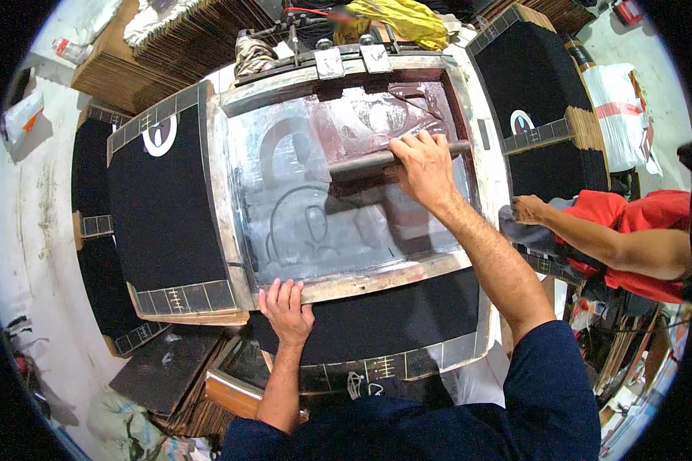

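My right hand (421,165) grips a long, dark squeegee (354,165) lying across the upper right of a silkscreen (300,246) with faint curved outlines on its mesh. Dark red ink (415,107) coats the screen's upper right part. My left hand (285,306) holds the near rail of the pale screen frame (352,283), with its fingers over the edge. Below the frame is a black fabric-covered board (377,319). Metal clamps (330,63) sit on the far side of the frame.
Black boards (161,215) with white printed designs flank the screen. Cardboard stacks (111,61), yellow cloth (407,23) and a white bundle (619,115) lie farther back. At the right, another person's arm (607,246) reaches toward the right-hand boards, beside red cloth (600,207).
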`<state>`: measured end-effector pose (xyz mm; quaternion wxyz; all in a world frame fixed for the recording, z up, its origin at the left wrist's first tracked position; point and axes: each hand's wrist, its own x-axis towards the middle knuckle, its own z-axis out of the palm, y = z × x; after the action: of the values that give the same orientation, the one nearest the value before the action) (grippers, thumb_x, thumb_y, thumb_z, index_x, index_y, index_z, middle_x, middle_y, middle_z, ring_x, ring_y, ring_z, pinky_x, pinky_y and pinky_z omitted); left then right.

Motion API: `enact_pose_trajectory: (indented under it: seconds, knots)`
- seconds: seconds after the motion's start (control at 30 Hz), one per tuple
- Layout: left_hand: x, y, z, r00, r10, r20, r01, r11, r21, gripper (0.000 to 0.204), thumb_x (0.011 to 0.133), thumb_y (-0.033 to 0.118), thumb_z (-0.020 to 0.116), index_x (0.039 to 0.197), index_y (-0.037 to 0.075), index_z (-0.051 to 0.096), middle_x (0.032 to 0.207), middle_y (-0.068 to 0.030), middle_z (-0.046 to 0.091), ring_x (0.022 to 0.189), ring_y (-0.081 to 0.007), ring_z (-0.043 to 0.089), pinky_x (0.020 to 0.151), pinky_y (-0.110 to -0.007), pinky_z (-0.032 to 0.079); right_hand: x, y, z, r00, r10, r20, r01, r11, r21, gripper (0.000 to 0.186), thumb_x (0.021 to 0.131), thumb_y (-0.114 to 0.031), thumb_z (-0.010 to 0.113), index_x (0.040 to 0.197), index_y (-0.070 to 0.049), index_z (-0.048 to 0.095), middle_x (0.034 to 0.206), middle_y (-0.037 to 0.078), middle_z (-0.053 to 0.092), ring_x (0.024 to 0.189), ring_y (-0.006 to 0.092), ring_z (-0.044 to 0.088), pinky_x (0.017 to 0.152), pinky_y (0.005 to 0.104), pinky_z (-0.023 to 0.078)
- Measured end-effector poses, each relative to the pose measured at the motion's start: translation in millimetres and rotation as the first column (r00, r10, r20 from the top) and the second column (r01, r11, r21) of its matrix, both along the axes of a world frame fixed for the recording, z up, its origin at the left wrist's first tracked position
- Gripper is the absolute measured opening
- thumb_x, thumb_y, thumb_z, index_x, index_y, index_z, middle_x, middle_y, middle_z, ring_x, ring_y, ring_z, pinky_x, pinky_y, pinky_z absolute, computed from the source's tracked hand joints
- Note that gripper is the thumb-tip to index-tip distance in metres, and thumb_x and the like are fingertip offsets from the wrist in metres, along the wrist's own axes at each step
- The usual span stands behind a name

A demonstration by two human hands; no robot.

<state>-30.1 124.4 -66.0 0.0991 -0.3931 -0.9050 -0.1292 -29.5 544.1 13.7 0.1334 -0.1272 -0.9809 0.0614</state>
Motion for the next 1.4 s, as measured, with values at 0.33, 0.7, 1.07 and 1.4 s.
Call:
enact_pose_trajectory:
  seconds: [0.33,0.7,1.07,1.4]
  knots:
    - [1.7,-0.8,-1.9,1.0,0.01,-0.002,-0.01,1.0,0.018,0.042,0.084,0.012,0.064,0.127,0.015,0.065,0.132,-0.0039,0.061,0.137,-0.0306,0.049,0.12,-0.061,0.027,-106.7,70.2,-5.0,0.993,-0.107,-0.055,0.112,0.99,0.086,0.039,0.08,-0.026,0.082,0.114,-0.014,0.066,0.106,0.007,0.068,0.107,0.0295,0.062,0.089,0.0467,0.044]
    - [0.2,1.0,-4.9,0.999,-0.001,-0.049,0.003,1.0,0.029,0.036,0.087,0.014,0.066,0.123,0.016,0.067,0.13,-0.0022,0.062,0.136,-0.0293,0.049,0.119,-0.061,0.028,-87.4,55.3,-17.7,0.967,-0.082,-0.242,0.126,0.977,0.174,0.031,0.08,-0.014,0.075,0.109,-0.015,0.065,0.102,0.005,0.064,0.101,0.0279,0.06,0.088,0.0449,0.043]
    - [1.0,1.8,1.5,1.0,0.012,-0.017,-0.011,1.0,0.017,0.035,0.084,0.012,0.069,0.119,0.016,0.07,0.129,-0.0008,0.062,0.135,-0.0286,0.05,0.12,-0.061,0.027,-24.0,-9.1,-15.7,0.98,-0.169,-0.109,0.176,0.983,0.058,0.031,0.079,-0.01,0.071,0.109,-0.016,0.067,0.096,0.004,0.06,0.101,0.0267,0.059,0.093,0.0441,0.041]
    - [0.8,0.8,-0.1,1.0,0.005,-0.025,-0.004,1.0,0.024,0.034,0.087,0.014,0.07,0.12,0.015,0.069,0.13,-0.0015,0.062,0.134,-0.0297,0.051,0.12,-0.061,0.027,-116.4,67.5,-15.6,0.972,-0.122,-0.199,0.16,0.969,0.188,0.036,0.08,-0.021,0.081,0.112,-0.016,0.067,0.106,0.005,0.068,0.106,0.0275,0.063,0.087,0.0461,0.045]
